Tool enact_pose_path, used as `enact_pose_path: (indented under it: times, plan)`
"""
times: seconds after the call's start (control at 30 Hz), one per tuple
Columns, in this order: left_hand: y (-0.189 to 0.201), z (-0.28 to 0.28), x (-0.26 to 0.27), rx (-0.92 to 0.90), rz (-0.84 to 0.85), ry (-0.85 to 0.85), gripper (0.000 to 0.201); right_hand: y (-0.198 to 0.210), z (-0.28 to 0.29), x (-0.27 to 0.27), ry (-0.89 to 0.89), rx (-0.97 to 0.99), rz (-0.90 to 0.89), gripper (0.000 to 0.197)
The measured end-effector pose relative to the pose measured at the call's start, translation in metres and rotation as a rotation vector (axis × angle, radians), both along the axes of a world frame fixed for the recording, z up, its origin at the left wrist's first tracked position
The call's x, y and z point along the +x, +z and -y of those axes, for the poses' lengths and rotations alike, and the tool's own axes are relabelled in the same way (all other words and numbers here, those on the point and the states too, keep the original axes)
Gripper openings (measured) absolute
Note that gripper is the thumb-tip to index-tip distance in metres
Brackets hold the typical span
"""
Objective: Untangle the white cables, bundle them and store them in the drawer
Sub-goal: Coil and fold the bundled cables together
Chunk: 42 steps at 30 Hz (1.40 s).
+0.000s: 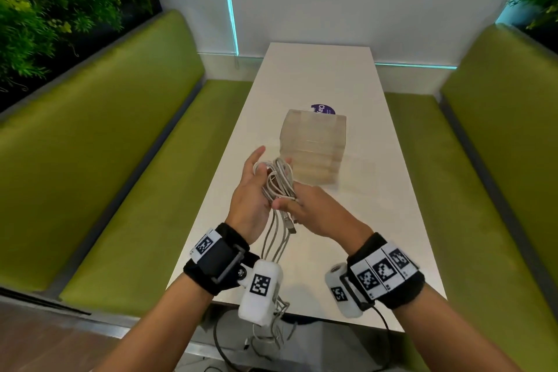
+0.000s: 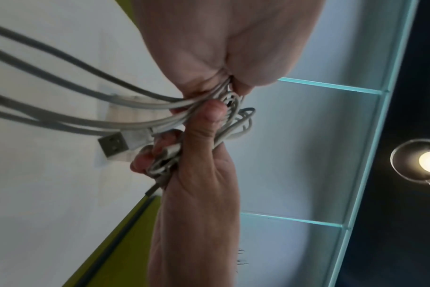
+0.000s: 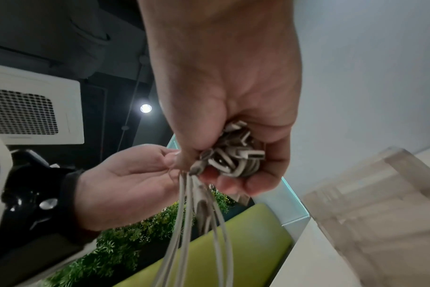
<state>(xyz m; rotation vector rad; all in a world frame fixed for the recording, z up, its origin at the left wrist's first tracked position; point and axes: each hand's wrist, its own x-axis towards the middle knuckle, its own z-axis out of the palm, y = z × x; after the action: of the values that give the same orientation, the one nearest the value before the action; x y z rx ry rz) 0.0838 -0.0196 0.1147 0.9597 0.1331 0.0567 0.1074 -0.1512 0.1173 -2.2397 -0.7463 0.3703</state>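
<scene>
A bunch of white cables (image 1: 279,181) hangs between both hands above the white table (image 1: 377,220). My left hand (image 1: 250,196) holds the looped upper part, the strands wedged between thumb and palm (image 2: 209,48), fingers pointing up. My right hand (image 1: 317,211) grips the bundle lower down, fingers curled round folded strands and plugs (image 3: 233,161). A USB plug (image 2: 113,144) sticks out by the right fingers. Several strands trail down past the left wrist and over the table's near edge. The translucent drawer unit (image 1: 314,148) stands just beyond the hands; I cannot tell whether a drawer is open.
Green benches (image 1: 105,160) (image 1: 489,190) flank the narrow table. A purple sticker (image 1: 323,109) lies behind the drawer unit. Plants (image 1: 45,9) stand behind the left bench, and a black cable (image 1: 220,338) hangs below the near edge.
</scene>
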Motion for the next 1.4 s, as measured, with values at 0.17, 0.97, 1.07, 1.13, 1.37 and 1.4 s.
enact_pose_path:
  times: [0.17, 0.97, 1.07, 1.13, 1.37, 1.4]
  plan:
    - [0.000, -0.002, -0.005, -0.100, -0.039, -0.075, 0.026, 0.001, -0.006, -0.001, 0.017, -0.123, -0.041, 0.032]
    - [0.006, 0.006, -0.009, 0.329, 0.003, -0.050, 0.013, -0.004, 0.007, -0.017, 0.190, 0.314, -0.563, 0.017]
    - [0.009, 0.008, -0.009, 0.304, -0.004, -0.081, 0.014, -0.007, 0.010, -0.020, 0.216, 0.362, -0.525, 0.033]
    - [0.010, 0.009, -0.010, 0.347, 0.005, -0.083, 0.014, -0.010, 0.013, -0.020, 0.244, 0.371, -0.499, 0.053]
    - [0.007, 0.010, -0.009, 0.359, 0.052, -0.151, 0.013, -0.004, 0.016, -0.022, 0.155, 0.325, -0.554, 0.032]
    - [0.005, 0.011, -0.009, 0.352, 0.061, -0.158, 0.013, -0.005, 0.016, -0.021, 0.150, 0.302, -0.538, 0.036]
